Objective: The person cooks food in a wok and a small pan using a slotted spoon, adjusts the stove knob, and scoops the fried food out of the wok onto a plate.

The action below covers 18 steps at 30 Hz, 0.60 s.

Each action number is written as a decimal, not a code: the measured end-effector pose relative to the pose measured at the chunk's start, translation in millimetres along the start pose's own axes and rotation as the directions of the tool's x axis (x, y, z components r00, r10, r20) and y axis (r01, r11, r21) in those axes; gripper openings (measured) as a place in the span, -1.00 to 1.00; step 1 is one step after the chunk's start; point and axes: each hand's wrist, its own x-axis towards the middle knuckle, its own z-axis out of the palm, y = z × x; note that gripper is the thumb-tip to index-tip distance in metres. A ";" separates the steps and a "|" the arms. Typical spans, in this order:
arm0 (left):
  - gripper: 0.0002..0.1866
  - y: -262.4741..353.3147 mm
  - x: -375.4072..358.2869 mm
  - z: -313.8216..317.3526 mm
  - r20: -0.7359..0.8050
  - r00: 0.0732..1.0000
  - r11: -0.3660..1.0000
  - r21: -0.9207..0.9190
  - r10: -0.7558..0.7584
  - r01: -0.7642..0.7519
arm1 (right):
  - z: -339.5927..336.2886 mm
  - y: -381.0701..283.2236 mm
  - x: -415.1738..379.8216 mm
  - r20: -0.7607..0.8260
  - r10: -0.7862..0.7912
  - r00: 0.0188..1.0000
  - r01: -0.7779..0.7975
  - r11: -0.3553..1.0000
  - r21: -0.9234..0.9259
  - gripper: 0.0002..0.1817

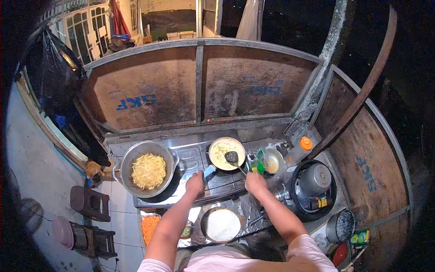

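Note:
A frying pan (211, 154) with a pale, creamy food holding bits in it sits on the right side of the stove (192, 158). My left hand (195, 183) is closed around the end of its light-blue handle. In my right hand (255, 182) is the handle of a black slotted spoon (231, 157), whose head rests in the food. To the left stands a large metal wok (129, 158) full of yellow noodle-like strands. A small metal pot (273, 161) with cloudy liquid and a green packet (259, 161) lie just right of the pan.
Near my body are a bowl of white powder (223, 225) and a tray of shredded orange food (150, 226). An orange-capped bottle (301, 149) and a black basin (294, 199) holding a pot stand at right. Wooden panels (154, 90) enclose the back; stools (90, 202) are at left.

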 end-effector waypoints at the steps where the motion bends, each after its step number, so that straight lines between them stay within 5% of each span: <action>1: -0.50 1.6 -1.5 -2.0 -0.012 1.000 1.000 -0.005 0.012 -0.012 | -0.6 0.5 0.5 0.012 0.004 1.000 -0.004 1.000 -0.012 -0.76; 5: -0.49 5.4 -5.8 -9.0 0.001 1.000 1.000 -0.010 0.006 -0.006 | -12.9 4.4 -4.9 0.023 0.005 1.000 -0.005 1.000 0.001 -0.76; 7: -0.50 3.0 -3.8 -4.0 -0.026 1.000 1.000 -0.028 0.008 -0.008 | -15.7 11.7 -11.3 -0.121 0.027 0.992 -0.013 0.993 0.121 -0.77; 12: -0.53 2.7 -0.7 1.1 -0.049 0.999 1.000 -0.023 -0.001 -0.001 | -20.3 30.5 -36.7 -0.195 0.150 0.969 -0.097 0.961 0.260 -0.76; 16: -0.53 4.5 1.8 1.1 -0.042 0.999 1.000 -0.017 0.009 -0.010 | 1.9 64.7 -66.6 -0.357 0.089 0.930 0.022 0.955 0.295 -0.78; 18: -0.53 5.3 7.9 3.3 -0.009 1.000 1.000 -0.028 -0.010 0.010 | 18.7 83.6 -85.7 -0.418 0.236 0.877 -0.056 0.916 0.398 -0.77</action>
